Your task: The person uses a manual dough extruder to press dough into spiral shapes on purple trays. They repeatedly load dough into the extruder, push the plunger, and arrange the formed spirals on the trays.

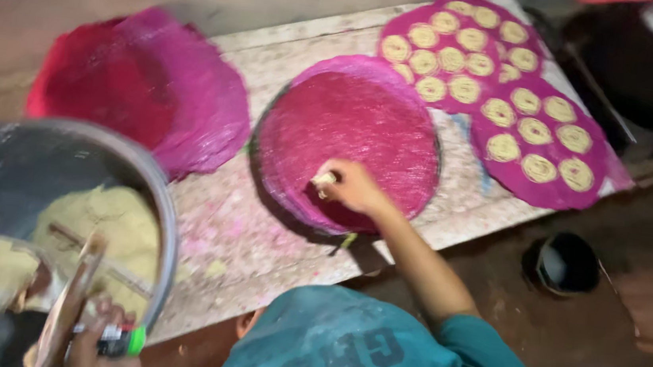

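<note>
Left hand [97, 343] clenched round wooden handle [69, 306] of dough press, over metal bowl [167, 224] beside tabletop [255, 256]. Right hand unseen. Yellow dough [111, 219] looked soft, sticky; press stiff, probably heavy, best held by handle.

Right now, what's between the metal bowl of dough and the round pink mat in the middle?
In the head view, only a bare, pink-stained strip of table lies between metal bowl and round pink mat.

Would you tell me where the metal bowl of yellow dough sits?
In the head view, the metal bowl is at lower left, beside the pink mats, above the left hand.
</note>
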